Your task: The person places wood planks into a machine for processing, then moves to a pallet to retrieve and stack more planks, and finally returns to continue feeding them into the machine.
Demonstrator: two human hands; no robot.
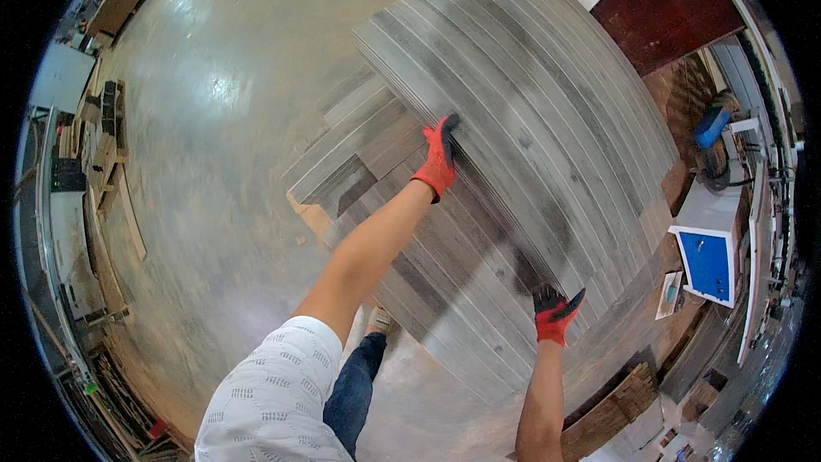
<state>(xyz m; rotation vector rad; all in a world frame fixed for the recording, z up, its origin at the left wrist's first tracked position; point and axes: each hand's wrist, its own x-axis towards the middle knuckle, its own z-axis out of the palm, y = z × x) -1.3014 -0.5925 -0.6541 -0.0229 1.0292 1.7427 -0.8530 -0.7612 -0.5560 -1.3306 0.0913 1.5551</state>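
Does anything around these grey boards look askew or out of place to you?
Yes, slightly: the lower grey boards end unevenly on the left, some sticking out past others instead of lining up, and a small tan scrap lies loose on the floor near those ends.

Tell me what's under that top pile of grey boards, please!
More brownish-grey planks poke out below the near edge of the top pile. Further under, the pile covers everything, so I can't see what's there.
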